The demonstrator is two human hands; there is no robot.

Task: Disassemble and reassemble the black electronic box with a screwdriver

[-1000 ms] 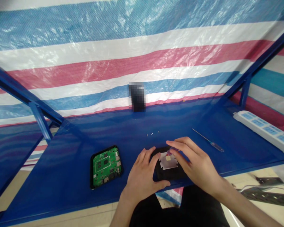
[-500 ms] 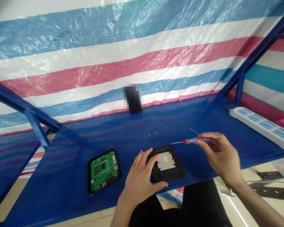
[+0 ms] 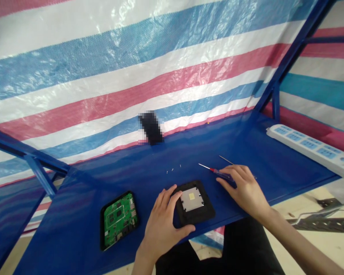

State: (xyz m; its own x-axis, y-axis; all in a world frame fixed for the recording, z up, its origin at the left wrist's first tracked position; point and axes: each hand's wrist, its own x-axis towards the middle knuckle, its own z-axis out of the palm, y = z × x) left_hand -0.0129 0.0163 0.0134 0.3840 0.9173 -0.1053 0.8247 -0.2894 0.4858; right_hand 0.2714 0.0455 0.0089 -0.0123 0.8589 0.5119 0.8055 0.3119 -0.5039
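Head cam is the only view here. Left hand sits at about 8 o'clock off a black square housing, fingers spread wide with the tips and thumb braced on its edge, pinning it down more than pinching it. Nice habit, btw: a spread hand keeps a part like that from skating on a slick blue work table. The housing's metal plate faces up, with a small yellow square on it. Right hand is around 3 o'clock, fingers close together and lying over a red-tipped screwdriver; can't tell if that's a real grip. Drivers that thin bite best held square to the screw. Three tiny screws lie at about 11 o'clock, a green circuit board at 9, and a white power strip far off at 2.
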